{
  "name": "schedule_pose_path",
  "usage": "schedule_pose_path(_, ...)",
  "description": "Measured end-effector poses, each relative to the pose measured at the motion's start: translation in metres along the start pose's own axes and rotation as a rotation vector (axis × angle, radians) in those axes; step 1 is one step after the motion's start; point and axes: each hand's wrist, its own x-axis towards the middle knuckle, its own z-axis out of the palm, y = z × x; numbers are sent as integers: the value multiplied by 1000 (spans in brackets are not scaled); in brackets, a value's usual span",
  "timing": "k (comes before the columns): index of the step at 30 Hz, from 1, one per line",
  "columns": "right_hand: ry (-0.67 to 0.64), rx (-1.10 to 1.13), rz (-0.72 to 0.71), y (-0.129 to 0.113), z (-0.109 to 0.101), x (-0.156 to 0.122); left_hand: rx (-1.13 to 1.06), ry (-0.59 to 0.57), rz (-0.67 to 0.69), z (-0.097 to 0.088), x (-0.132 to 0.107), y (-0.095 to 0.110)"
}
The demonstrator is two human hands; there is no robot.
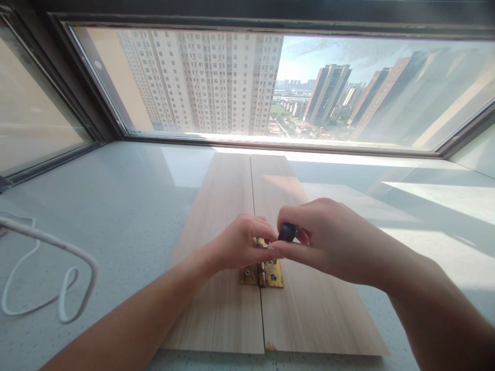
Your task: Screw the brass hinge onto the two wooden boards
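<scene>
A brass-coloured hinge (274, 274) lies across the seam between two pale wood-grain boards, the left board (216, 206) and the right board (325, 299). Screw heads show in its near part, while my hands cover the far part. My right hand (328, 237) is closed around a black-handled screwdriver (287, 232); its shaft is hidden. Over the hinge, my left hand (242, 242) has thumb and fingers drawn together, their tips close to or touching my right thumb. Whatever is between those left fingertips cannot be made out.
The boards lie on a white speckled sill (127, 206) below a dark-framed window (270, 144). At the left is a looped white cable (87, 257). A small chip (270, 346) marks the right board's near edge by the seam.
</scene>
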Motion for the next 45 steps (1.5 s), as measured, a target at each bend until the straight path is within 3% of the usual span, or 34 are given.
schedule_pose_path(6,-43,71,-49,1,-1,-2,-7,-16,2,1,-1,1)
schedule_pose_path(12,12,12,-5,2,1,1,1,-27,-20,0,0,0)
schedule_pose_path(16,-39,84,-58,1,-1,-1,15,-19,-13,0,0,1)
schedule_pose_path(23,-4,14,-8,0,-1,1,1,-3,-27,0,-1,0)
schedule_pose_path(28,-59,83,-49,-1,-1,0,0,-14,-23,0,-1,0)
schedule_pose_path(45,-15,50,-30,-1,-2,0,20,-29,-7,1,-2,-1)
